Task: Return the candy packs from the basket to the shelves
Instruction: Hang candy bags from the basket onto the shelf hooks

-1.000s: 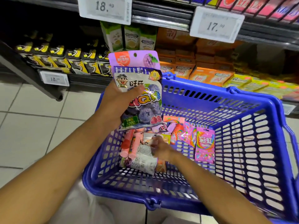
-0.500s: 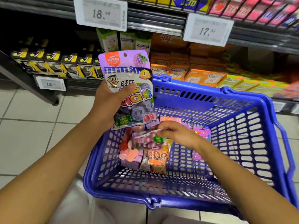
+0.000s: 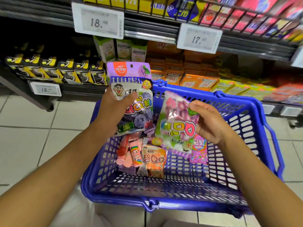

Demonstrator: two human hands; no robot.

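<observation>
My left hand point(image 3: 113, 108) grips a purple grape QQ candy pack point(image 3: 136, 89) upright above the left rim of the blue basket point(image 3: 255, 128). Beside it, my right hand point(image 3: 208, 122) pinches a pink and green QQ candy pack point(image 3: 175, 123), held upside down over the basket's middle. On the basket floor lie an orange QQ pack point(image 3: 154, 159), a pink rainbow tube point(image 3: 135, 153) with other pink packs, and a pink Skittles pouch point(image 3: 199, 151).
Shelves point(image 3: 152, 31) face me beyond the basket, with price tags 18.49 point(image 3: 98, 20) and 17.99 point(image 3: 199, 38). Black "5" gum boxes point(image 3: 54, 69) sit low left, green and orange gum boxes point(image 3: 178, 74) behind the basket. Tiled floor point(image 3: 32, 136) lies to the left.
My right hand has lifted the pink and green QQ pack up out of the basket. The left hand keeps holding the purple pack in about the same place.
</observation>
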